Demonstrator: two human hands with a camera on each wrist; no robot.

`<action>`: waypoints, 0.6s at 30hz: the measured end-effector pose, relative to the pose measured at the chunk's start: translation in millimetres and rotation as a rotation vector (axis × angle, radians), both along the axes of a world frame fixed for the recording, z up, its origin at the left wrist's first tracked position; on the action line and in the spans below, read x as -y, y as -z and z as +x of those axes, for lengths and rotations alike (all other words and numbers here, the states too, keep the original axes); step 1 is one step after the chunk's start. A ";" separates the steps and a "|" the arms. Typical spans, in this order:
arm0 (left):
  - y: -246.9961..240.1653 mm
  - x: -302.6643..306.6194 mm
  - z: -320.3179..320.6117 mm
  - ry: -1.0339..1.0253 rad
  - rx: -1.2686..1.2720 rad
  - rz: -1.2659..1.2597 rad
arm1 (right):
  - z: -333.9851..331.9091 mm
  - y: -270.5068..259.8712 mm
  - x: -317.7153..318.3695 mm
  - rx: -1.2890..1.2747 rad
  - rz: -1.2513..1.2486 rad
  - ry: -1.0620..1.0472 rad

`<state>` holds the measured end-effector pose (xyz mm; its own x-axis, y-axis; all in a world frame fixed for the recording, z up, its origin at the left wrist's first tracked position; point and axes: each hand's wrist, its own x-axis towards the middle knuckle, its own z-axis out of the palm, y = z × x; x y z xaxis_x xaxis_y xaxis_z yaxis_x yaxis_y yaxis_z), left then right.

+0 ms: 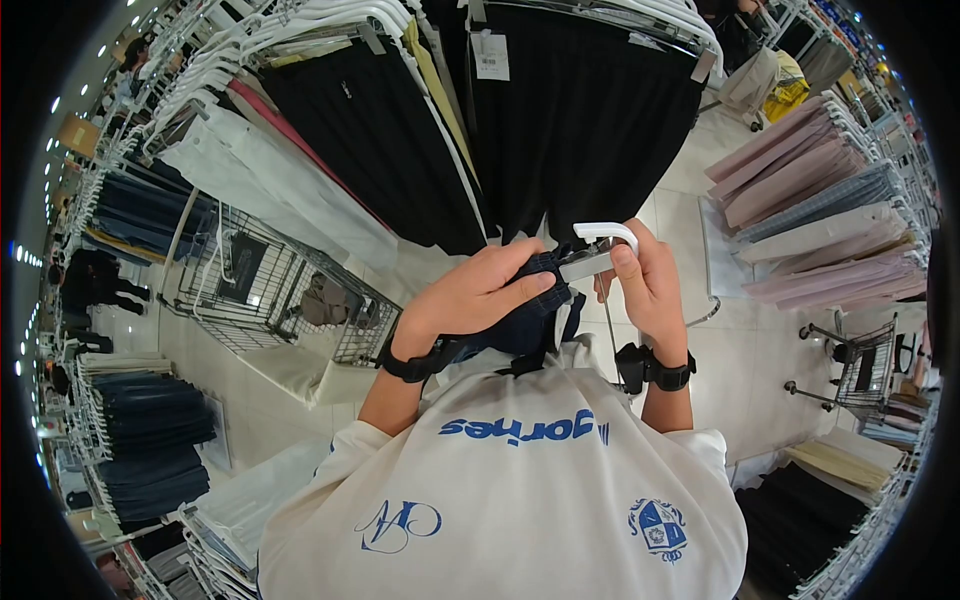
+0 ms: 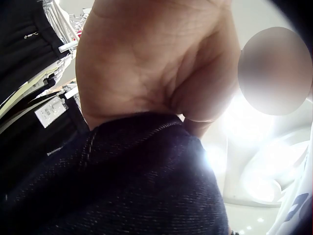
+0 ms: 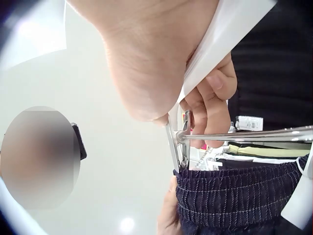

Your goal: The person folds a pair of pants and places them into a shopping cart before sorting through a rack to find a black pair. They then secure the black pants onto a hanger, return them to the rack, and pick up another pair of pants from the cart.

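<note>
Dark denim with a gathered elastic waistband [image 3: 234, 196] hangs between the hands. My left hand [image 1: 480, 290] grips its waistband; in the left wrist view the palm [image 2: 156, 58] lies over the denim [image 2: 137, 181]. My right hand [image 1: 645, 280] holds the end of a white hanger [image 1: 608, 232], thumb and fingers at its metal clip. The right wrist view shows the clip [image 3: 179, 147] on the edge of the waistband, with a metal bar [image 3: 254, 134] running from it and the right hand [image 3: 156, 54] around the white part. The left fingertips are partly hidden by cloth.
Black trousers [image 1: 580, 120] hang on a rack just ahead. A wire cart [image 1: 270, 290] stands at the left, another cart [image 1: 865, 370] at the right. Racks of pink trousers [image 1: 790, 170] and folded-over jeans [image 1: 155, 440] line the sides.
</note>
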<state>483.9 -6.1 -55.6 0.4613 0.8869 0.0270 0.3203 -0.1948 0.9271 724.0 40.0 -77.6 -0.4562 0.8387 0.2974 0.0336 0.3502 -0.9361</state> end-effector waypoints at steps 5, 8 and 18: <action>1.1 2.1 0.1 -0.001 -0.007 -0.021 | 0.3 -3.7 6.6 0.059 0.032 0.066; 5.5 5.0 2.0 -0.025 0.021 -0.027 | 1.5 -6.0 10.6 0.085 0.047 0.072; 11.3 11.9 12.3 -0.145 0.180 0.072 | 1.5 -10.1 14.8 0.136 0.064 0.071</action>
